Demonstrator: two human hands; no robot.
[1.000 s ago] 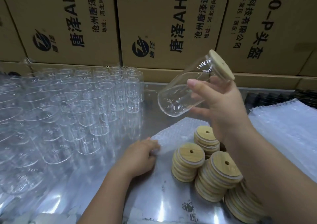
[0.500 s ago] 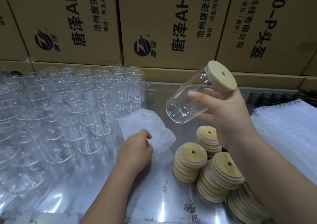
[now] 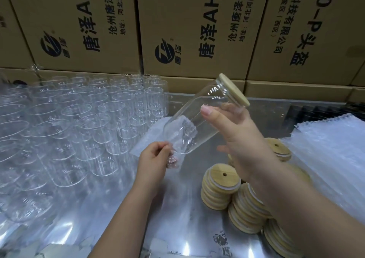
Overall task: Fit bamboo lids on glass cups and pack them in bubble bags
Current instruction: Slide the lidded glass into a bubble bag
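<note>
cartons behind; right hand (image 3: pixel 236 131) grips lidded cup (image 3: pixel 199 117), left hand (image 3: pixel 153 160) pinches bubble bag (image 3: pixel 178 137)

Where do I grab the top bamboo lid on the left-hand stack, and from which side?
Pinch the top lid by its round rim, from above and the left: it lies flat with that edge free, while the next stack crowds its right.

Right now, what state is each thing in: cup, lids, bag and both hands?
Glass cup: lidded, tilted, held off the table.
Bamboo lid: seated on the cup's mouth.
Bubble bag: lifted at the cup's base.
Right hand: grips the cup.
Left hand: pinches the bag.
Spare lids: stacked, loose.
Other cups: upright, unlidded.
</note>
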